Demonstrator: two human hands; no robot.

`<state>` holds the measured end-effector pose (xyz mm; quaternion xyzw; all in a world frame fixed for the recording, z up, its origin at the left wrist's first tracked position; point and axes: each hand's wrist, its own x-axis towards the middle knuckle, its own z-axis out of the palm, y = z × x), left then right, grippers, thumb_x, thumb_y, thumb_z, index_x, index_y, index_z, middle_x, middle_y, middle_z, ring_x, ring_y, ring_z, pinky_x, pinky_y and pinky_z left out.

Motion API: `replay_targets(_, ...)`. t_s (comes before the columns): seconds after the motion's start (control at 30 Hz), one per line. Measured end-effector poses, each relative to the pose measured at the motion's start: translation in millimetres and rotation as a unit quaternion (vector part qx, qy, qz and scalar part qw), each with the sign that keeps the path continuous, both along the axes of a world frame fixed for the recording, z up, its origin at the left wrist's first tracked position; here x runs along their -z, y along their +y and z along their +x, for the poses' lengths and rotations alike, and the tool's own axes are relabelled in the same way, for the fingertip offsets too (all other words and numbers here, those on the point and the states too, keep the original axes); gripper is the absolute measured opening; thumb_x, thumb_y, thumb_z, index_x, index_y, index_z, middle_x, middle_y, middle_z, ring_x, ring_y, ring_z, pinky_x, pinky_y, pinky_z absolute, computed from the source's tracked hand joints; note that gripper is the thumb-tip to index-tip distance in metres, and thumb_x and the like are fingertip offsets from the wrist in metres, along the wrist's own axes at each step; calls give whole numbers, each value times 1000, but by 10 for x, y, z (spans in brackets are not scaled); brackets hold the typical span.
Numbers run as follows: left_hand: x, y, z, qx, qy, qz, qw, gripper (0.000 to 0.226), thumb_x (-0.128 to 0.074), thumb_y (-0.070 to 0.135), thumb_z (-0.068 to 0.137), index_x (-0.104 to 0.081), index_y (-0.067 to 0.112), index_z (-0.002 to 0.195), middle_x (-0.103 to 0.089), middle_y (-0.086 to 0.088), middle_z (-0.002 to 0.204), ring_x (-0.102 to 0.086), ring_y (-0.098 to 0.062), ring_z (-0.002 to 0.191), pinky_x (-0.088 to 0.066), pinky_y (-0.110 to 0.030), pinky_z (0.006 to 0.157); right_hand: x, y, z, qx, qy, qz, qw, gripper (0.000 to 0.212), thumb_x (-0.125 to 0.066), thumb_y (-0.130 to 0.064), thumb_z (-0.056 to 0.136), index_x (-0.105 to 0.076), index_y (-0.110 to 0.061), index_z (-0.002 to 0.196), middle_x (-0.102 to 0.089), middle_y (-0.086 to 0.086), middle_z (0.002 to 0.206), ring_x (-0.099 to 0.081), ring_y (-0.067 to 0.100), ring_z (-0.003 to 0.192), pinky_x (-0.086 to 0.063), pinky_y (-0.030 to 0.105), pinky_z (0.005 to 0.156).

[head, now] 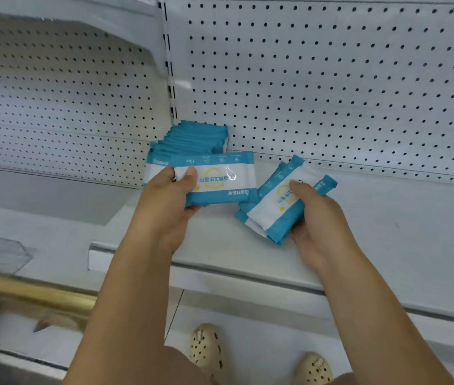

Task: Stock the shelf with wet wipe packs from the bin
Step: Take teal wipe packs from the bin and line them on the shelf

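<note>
A row of blue-and-white wet wipe packs [196, 137] stands on edge at the back left of the white shelf [387, 223], against the pegboard. My left hand [173, 198] grips one wet wipe pack [220, 179] flat in front of that row, thumb on its face. My right hand [314, 215] holds a small stack of wet wipe packs [273, 207], tilted, just above the shelf and to the right of the left hand. The bin is out of view.
White pegboard [331, 79] backs the shelf. A slotted upright [171, 87] divides it from the neighbouring bay on the left [53, 93]. A brass-coloured rail [31, 293] runs at lower left. My beige perforated shoes [209, 351] stand below the shelf edge.
</note>
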<state>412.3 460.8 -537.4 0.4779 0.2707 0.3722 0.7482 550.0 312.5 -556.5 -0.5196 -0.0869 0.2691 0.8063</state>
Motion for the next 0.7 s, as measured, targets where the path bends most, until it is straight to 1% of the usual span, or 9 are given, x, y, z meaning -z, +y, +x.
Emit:
replay_targets(0.07,20,28,-75,-25,-21,-21,999,13,-59,12,100,-67,14,110,-76,-1,105,-74,-15,96,-60,-31,77,7,92,-102,-17,-20,-10,1000,12,-65,-18,97,-68,-19,108,-78,-2,100,-75,13,90,-59,37,86)
replay_targets(0.13,47,24,-101,-46,-35,-43,997,17,-65,11,96,-67,14,112,-77,-2,106,-74,-16,96,-60,-32,77,18,169,-198,-35,-44,-21,998,15,-66,-19,96,-68,-18,112,-78,-2,102,-75,13,92,-59,37,87)
replay_targets(0.2,73,-10,-91,-49,-40,-43,997,29,-72,7,90,-62,12,117,-76,-5,108,-74,-19,97,-61,-35,77,28,231,-282,-50,-57,-18,997,22,-66,-20,97,-67,-17,118,-78,-1,107,-75,14,96,-59,39,90)
replay_targets(0.3,102,-43,-82,-49,17,11,999,51,-79,2,81,-56,18,123,-71,-5,110,-74,-18,94,-62,-37,79,32,292,-363,-50,-78,-11,996,28,-66,-23,97,-65,-17,124,-77,-1,111,-73,16,103,-57,45,96)
replay_targets(0.37,115,-45,-92,-28,62,76,995,49,-82,4,78,-61,20,118,-72,-4,107,-74,-17,92,-61,-36,80,33,309,-378,-50,-98,-13,994,30,-66,-26,96,-65,-18,125,-76,-1,113,-73,17,105,-56,48,97)
replay_targets(0.43,122,-43,-105,2,92,114,989,38,-85,9,76,-67,17,109,-76,-5,101,-75,-16,88,-61,-32,77,32,312,-371,-57,-111,-17,992,30,-66,-28,96,-65,-18,124,-76,-1,113,-72,18,106,-55,48,98)
replay_targets(0.5,142,-32,-110,21,118,131,984,35,-88,16,73,-68,14,102,-77,-3,96,-75,-15,84,-60,-28,72,26,304,-352,-65,-129,-26,989,31,-66,-30,96,-65,-18,125,-76,-1,115,-72,17,107,-55,45,99)
replay_targets(0.6,162,-13,-102,47,164,154,973,41,-93,26,67,-66,11,93,-77,-3,90,-75,-18,86,-60,-34,77,7,266,-306,-72,-166,-52,982,33,-66,-32,96,-64,-16,124,-76,-2,114,-73,16,105,-57,41,96)
replay_targets(0.7,168,-37,-91,78,174,149,970,41,-93,26,66,-61,12,88,-78,-1,85,-76,-18,82,-58,-35,74,-28,214,-258,-74,-197,-77,975,30,-66,-34,95,-66,-17,119,-77,-4,107,-74,14,99,-59,37,90)
